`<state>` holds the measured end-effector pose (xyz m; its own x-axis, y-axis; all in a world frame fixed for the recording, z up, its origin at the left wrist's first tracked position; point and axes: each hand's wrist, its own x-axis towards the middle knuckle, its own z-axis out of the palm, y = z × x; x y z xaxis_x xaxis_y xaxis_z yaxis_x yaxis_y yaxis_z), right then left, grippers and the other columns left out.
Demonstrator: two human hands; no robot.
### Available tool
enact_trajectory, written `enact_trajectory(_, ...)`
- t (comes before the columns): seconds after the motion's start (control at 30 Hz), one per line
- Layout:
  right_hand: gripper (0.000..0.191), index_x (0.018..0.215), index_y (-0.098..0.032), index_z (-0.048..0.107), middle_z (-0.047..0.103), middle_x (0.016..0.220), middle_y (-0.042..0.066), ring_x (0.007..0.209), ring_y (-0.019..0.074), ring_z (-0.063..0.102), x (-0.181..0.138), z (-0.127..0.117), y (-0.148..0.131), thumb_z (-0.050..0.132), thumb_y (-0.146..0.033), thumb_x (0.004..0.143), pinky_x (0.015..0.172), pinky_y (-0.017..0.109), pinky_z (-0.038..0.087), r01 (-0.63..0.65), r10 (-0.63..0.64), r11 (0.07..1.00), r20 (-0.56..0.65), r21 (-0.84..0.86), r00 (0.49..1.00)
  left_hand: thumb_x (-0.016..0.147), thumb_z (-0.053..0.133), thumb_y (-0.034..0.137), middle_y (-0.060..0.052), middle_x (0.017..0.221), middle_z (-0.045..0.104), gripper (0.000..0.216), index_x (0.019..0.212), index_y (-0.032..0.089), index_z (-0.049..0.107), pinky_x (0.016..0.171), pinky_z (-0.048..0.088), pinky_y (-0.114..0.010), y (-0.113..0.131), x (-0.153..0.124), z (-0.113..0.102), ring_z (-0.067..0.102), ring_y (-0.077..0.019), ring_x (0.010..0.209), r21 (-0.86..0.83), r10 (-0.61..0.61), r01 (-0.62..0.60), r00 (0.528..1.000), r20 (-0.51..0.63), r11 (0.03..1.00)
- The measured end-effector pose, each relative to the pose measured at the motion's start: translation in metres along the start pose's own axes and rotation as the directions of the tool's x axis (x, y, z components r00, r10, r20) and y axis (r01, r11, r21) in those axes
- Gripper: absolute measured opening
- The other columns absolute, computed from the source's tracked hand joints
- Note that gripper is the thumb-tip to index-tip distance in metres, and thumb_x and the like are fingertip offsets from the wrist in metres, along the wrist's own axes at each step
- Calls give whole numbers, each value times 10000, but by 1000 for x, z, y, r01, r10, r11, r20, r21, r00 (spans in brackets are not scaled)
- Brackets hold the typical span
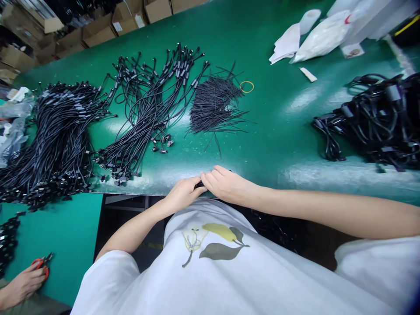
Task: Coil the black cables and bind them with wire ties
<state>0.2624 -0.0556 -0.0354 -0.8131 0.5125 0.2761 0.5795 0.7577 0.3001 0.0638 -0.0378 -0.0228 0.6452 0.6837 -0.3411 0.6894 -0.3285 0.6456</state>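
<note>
My left hand [182, 193] and my right hand [223, 183] meet at the near edge of the green table [282, 127], fingers curled together around a small black piece [198, 185], probably a cable, mostly hidden between them. Beyond my hands lies a spread bundle of black cables with connectors [147, 109]. To its right sits a pile of thin black ties [215, 103]. A larger heap of black cables [55, 140] covers the left of the table.
A tangled pile of thicker black cables [374, 120] lies at the right. White bags and paper [315, 33] sit at the far right, a yellow rubber band [246, 86] near the ties. Another person's hand with red-handled cutters [39, 266] is at lower left. Cardboard boxes [98, 26] line the far side.
</note>
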Motion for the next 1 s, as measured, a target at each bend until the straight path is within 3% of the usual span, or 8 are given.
enact_trajectory(0.1,179,811,-157,526,490,682,25,611,161,396,-5,9,-7,396,-137,933,581,334,178,42,-40,997,-25,70,999,945,463,331,-72,963,692,215,986,173,603,767,485,-315,1,-2,5,648,-229,896,157,64,-72,997,52,985)
enact_trajectory(0.2,183,778,-166,496,490,694,24,603,159,384,-6,11,-1,397,-131,928,579,337,149,134,-130,987,-45,93,990,945,443,277,-124,925,664,222,959,118,596,770,494,-365,9,-1,12,637,-267,888,437,95,-107,994,51,893)
enact_trajectory(0.3,176,747,-172,474,470,671,24,594,164,371,0,3,10,414,-115,901,580,338,137,46,-44,995,-30,84,999,951,366,205,-133,872,638,235,927,102,576,737,493,-384,18,4,14,632,-276,835,608,71,-33,997,-38,793)
enact_trajectory(0.43,184,731,-181,454,452,650,20,588,166,356,5,-7,20,409,-123,900,580,336,142,-17,25,994,-70,105,997,980,351,318,-90,829,649,264,941,139,541,666,484,-323,19,11,0,647,-236,773,533,46,-5,997,-64,846)
enact_trajectory(0.53,172,773,-178,468,460,667,15,591,164,365,1,-6,20,397,-151,928,567,332,140,17,-11,994,-55,105,998,970,404,348,-68,853,668,226,933,169,537,681,475,-296,12,11,-12,652,-215,793,416,125,-132,991,45,900)
enact_trajectory(0.77,161,796,-169,471,508,666,25,579,156,434,-4,7,4,377,-130,921,538,325,150,-21,17,989,29,145,999,961,429,331,-74,771,641,262,836,163,586,789,476,-354,2,14,-16,616,-217,768,366,259,-301,952,160,881)
enact_trajectory(0.9,180,750,-183,442,516,621,23,531,149,432,-1,8,10,394,-123,913,519,312,127,-70,69,988,11,134,998,953,447,305,-100,906,640,214,888,156,586,1031,360,-503,7,16,-12,587,-254,979,481,343,-292,939,-21,827)
enact_trajectory(1.0,164,756,-187,443,521,618,18,524,152,441,3,6,20,425,-134,910,514,305,119,-118,117,983,16,144,993,979,351,255,-105,909,625,240,943,144,560,1062,329,-517,10,15,-5,579,-246,987,562,344,-204,926,-154,801)
